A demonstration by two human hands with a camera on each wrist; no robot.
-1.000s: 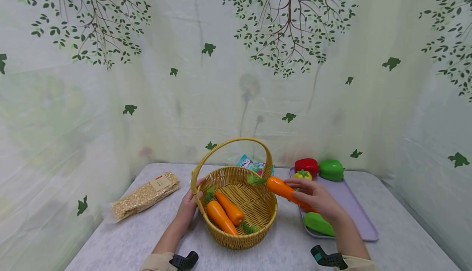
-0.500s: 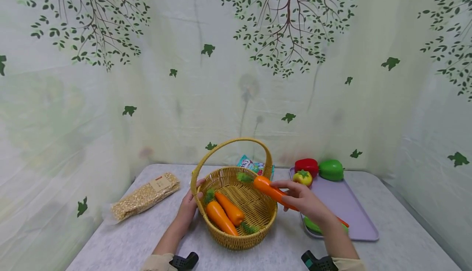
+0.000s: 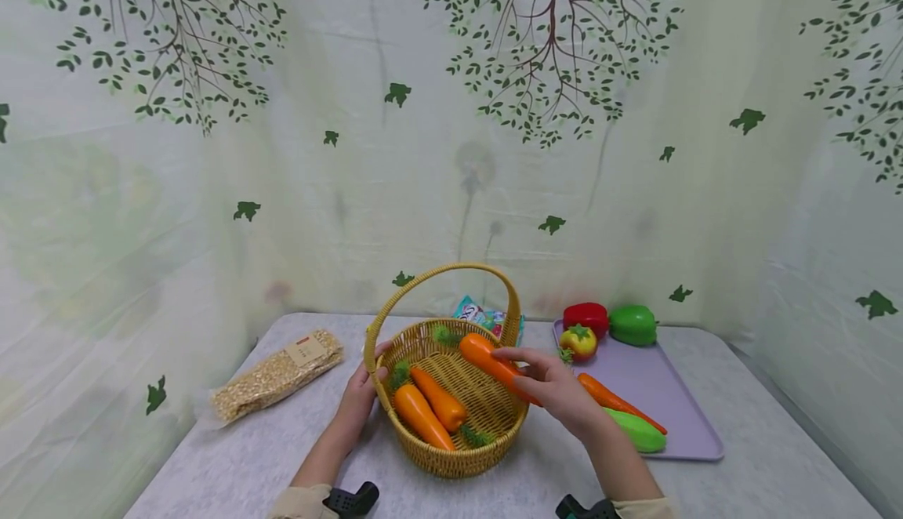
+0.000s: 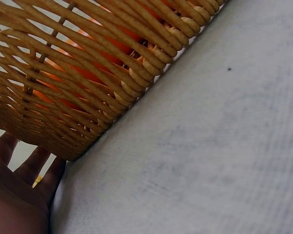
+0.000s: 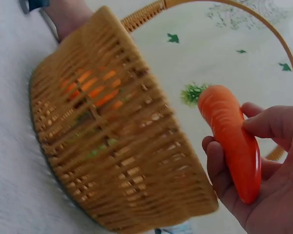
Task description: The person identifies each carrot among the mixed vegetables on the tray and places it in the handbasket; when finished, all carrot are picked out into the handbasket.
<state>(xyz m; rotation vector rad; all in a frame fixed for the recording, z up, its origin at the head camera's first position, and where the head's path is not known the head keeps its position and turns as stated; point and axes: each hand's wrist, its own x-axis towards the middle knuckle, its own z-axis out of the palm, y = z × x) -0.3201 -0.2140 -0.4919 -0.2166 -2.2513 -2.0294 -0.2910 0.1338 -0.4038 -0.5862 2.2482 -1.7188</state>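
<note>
My right hand (image 3: pixel 553 393) pinches a toy carrot (image 3: pixel 487 357) between thumb and fingers, its leafy end pointing left. In the head view, the carrot overlaps the right rim of a wicker basket (image 3: pixel 455 468); in the right wrist view, the carrot (image 5: pixel 232 141) is beside the rim. Two other toy carrots (image 3: pixel 422 417) lie inside the basket at the left. My left hand (image 3: pixel 358 401) holds the basket's left side near the handle base, thumb at the rim. In the left wrist view, its fingers (image 4: pixel 31 163) lie along the outer wall.
A lilac tray (image 3: pixel 680 417) at the right bears another carrot (image 3: pixel 621 404), a long green vegetable (image 3: pixel 640 431), red and green bell peppers (image 3: pixel 632 325) and a small yellow-red one (image 3: pixel 578 342). A grain bag (image 3: pixel 282 374) lies left; a colourful packet (image 3: pixel 480 313) sits behind the basket.
My right hand has moved left with the carrot, from beside the tray to over the basket's right rim. The tray's carrot and green vegetable have come into fuller view. The left hand stays put.
</note>
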